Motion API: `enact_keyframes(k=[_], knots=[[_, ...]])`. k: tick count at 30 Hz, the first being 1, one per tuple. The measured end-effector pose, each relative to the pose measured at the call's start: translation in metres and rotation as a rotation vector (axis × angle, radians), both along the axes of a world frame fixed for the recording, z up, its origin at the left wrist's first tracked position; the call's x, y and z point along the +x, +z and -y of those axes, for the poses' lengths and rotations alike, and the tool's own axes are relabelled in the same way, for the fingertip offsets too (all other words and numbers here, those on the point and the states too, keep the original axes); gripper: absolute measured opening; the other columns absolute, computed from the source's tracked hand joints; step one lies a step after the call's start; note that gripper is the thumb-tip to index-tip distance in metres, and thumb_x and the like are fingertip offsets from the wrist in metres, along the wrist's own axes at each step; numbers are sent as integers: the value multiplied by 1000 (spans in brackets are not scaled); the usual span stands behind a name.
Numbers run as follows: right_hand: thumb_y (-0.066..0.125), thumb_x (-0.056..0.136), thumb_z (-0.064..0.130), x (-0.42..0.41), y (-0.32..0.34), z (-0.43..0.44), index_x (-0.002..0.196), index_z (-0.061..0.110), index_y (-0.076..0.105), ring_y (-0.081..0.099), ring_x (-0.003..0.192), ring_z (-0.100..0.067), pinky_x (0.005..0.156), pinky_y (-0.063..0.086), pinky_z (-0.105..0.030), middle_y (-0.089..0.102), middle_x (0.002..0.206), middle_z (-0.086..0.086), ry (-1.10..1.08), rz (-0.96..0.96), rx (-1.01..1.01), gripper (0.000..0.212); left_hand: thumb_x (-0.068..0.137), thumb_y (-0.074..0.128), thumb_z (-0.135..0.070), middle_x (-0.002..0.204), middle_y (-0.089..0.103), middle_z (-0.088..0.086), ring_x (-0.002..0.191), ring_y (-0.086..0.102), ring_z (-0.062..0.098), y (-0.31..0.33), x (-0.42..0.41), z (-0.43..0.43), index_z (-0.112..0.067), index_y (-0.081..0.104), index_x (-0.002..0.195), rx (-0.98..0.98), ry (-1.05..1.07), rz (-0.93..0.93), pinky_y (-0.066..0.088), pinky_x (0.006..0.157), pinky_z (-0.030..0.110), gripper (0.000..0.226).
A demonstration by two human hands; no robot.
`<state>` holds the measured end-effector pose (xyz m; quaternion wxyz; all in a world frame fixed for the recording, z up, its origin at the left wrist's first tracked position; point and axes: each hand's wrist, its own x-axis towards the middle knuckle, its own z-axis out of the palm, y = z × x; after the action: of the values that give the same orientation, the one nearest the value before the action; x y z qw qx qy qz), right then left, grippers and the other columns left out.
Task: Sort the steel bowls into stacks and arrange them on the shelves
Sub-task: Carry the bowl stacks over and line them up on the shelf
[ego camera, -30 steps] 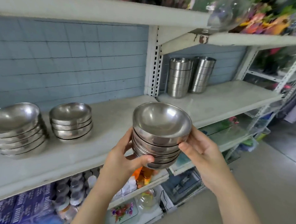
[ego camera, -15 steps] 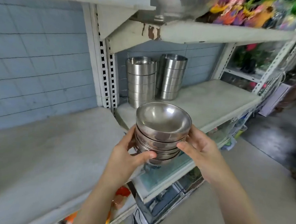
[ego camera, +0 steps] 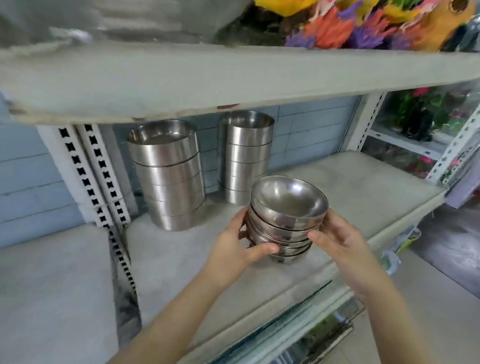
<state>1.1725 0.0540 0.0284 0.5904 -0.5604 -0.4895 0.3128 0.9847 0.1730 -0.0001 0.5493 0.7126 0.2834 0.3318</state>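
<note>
A stack of several round steel bowls (ego camera: 285, 215) sits between my two hands, low over the front of the right-hand grey shelf (ego camera: 352, 185); I cannot tell whether its base touches the shelf. My left hand (ego camera: 236, 247) grips the stack's left side, thumb curled across the lower bowls. My right hand (ego camera: 341, 244) grips the right side, fingers behind and thumb in front. Behind, at the back of the same shelf, stand two tall stacks of straight-sided steel bowls: a wider stack (ego camera: 168, 175) on the left and a narrower stack (ego camera: 244, 157) on the right.
An upper shelf (ego camera: 238, 78) hangs close above, carrying colourful artificial flowers (ego camera: 353, 18). A perforated white upright (ego camera: 94, 179) divides this bay from the left-hand shelf (ego camera: 41, 296). More flowers fill the rack at right (ego camera: 420, 116). Packaged goods lie on the level below (ego camera: 294, 346).
The view has swung right and closer to the right bay. My hands have carried the bowl stack forward over that shelf, in front of the two tall stacks.
</note>
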Motion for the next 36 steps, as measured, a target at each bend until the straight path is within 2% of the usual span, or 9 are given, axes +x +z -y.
enact_keyframes(k=[4, 8, 13, 17, 19, 24, 28, 32, 36], knots=[[84, 65, 54, 81, -1, -46, 134, 19, 57, 60, 123, -8, 98, 46, -18, 66, 132, 5, 80, 27, -73, 82, 57, 87, -37, 122, 59, -15, 111, 59, 6, -11, 74, -27, -24, 40, 140, -43, 65, -20, 46, 86, 12, 96], [70, 78, 21, 152, -4, -92, 127, 22, 55, 61, 113, 7, 92, 45, -11, 70, 118, 23, 210, 14, -119, 51, 64, 89, -21, 121, 61, -13, 109, 61, 2, -20, 134, -45, -30, 42, 133, -83, 171, -48, 49, 82, 12, 84], [59, 89, -4, 214, -19, -145, 129, 25, 48, 58, 113, 12, 94, 46, -11, 60, 127, 19, 303, -19, -140, 50, 67, 87, -16, 110, 60, -20, 94, 57, -19, -23, 187, -65, -42, 46, 112, -72, 335, -48, 44, 77, 4, 67], [58, 91, -7, 236, -25, -178, 119, 23, 55, 62, 107, 10, 93, 49, -15, 70, 113, 21, 294, -17, -135, 41, 64, 89, -27, 117, 63, -15, 110, 59, -3, -25, 211, -81, -33, 49, 122, -64, 442, -55, 46, 92, 17, 70], [64, 92, 1, 241, -24, -189, 128, 22, 55, 60, 116, 5, 95, 48, -16, 69, 120, 20, 336, -20, -135, 43, 66, 88, -24, 119, 63, -13, 110, 59, -2, -24, 221, -87, -26, 48, 125, -63, 480, -50, 46, 88, 11, 72], [79, 77, 48, 251, -24, -206, 149, 16, 41, 50, 135, -9, 115, 35, -34, 55, 145, 5, 428, -15, -133, 88, 67, 88, -16, 116, 63, -10, 100, 58, -13, -23, 235, -100, -22, 48, 123, -48, 545, -40, 45, 76, 6, 69], [61, 95, 26, 254, -32, -223, 151, 19, 37, 42, 139, -3, 121, 27, -38, 49, 149, 13, 466, 8, -145, 62, 68, 87, -14, 120, 61, -8, 101, 57, -15, -24, 242, -107, -21, 46, 126, -59, 583, -29, 46, 75, 6, 72], [73, 79, 56, 256, -31, -235, 145, 35, 40, 38, 138, 6, 116, 30, -23, 48, 145, 29, 516, 9, -179, 77, 71, 83, -6, 116, 60, -9, 96, 58, -19, -24, 247, -115, -16, 42, 128, -84, 588, -15, 45, 75, 4, 71], [75, 71, 64, 257, -34, -245, 138, 43, 42, 37, 135, 12, 115, 28, -19, 48, 138, 38, 553, -50, -191, 78, 73, 81, -3, 114, 60, -10, 94, 59, -18, -25, 250, -122, -11, 41, 130, -110, 582, -11, 45, 76, 4, 70]])
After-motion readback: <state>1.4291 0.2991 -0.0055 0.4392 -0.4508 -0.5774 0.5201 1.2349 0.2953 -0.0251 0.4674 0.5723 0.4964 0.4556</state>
